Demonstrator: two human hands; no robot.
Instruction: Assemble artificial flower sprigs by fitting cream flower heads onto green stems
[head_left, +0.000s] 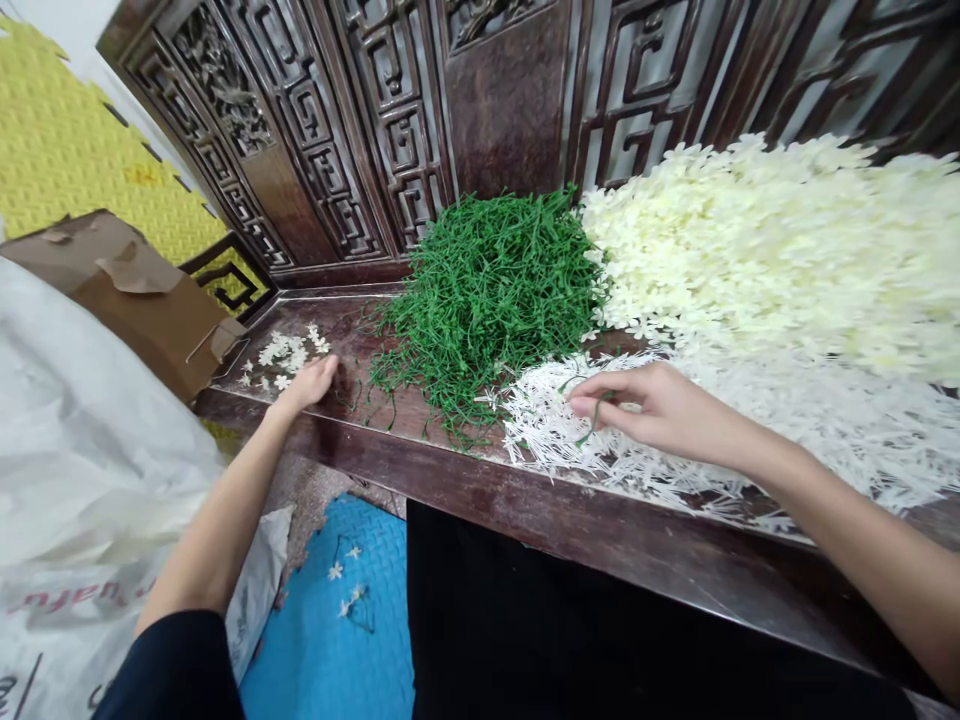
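Note:
My right hand [645, 405] hovers over a spread of white plastic sprigs [750, 440], its fingers pinched on a thin green stem [592, 420]. My left hand [309, 383] rests on the dark wooden bench [525, 510] at the left, its fingers curled and partly hidden, beside a small cluster of assembled white flowers [285, 352]. A heap of green plastic stems [487, 290] lies between the hands. A large pile of cream flower heads [787, 250] fills the right.
A carved wooden backrest [375, 120] rises behind the piles. A brown cardboard box [127, 290] and a white plastic sack [82, 470] stand at the left. Below lie blue foam mats [337, 620] with a few dropped flowers [346, 590]. Yellow foam matting [67, 150] lies beyond.

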